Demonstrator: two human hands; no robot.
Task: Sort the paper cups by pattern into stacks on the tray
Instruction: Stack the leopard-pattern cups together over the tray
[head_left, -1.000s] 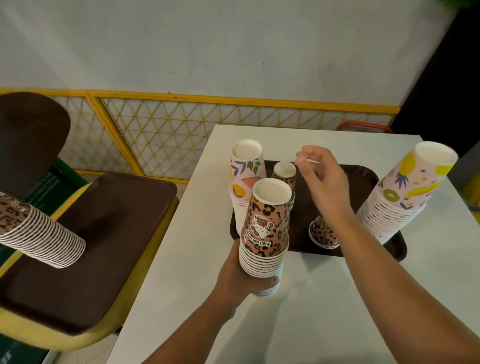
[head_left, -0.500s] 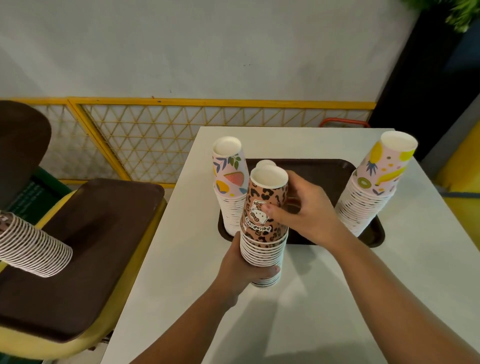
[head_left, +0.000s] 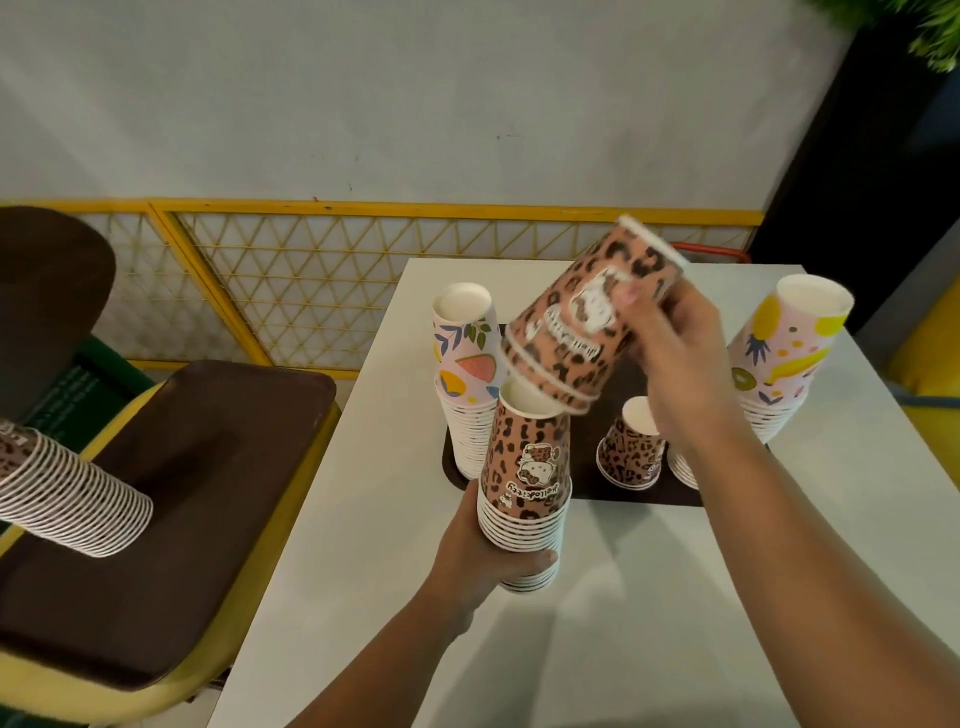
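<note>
My left hand (head_left: 470, 558) is gripping the stacked leopard-print paper cups (head_left: 524, 493); my right hand (head_left: 675, 353) is pinching two tilted leopard-print cups (head_left: 582, 322) above it.

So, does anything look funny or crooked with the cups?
Yes: the right hand holds a few nested leopard-print paper cups tilted sideways, while the other stacks stand upside-down and straight.

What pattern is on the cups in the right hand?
Brown leopard print on the lifted paper cups; head view.

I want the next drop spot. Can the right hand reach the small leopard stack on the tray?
Probably yes: the right hand, holding leopard cups, hovers just above the small leopard stack, with nothing between them.
</note>
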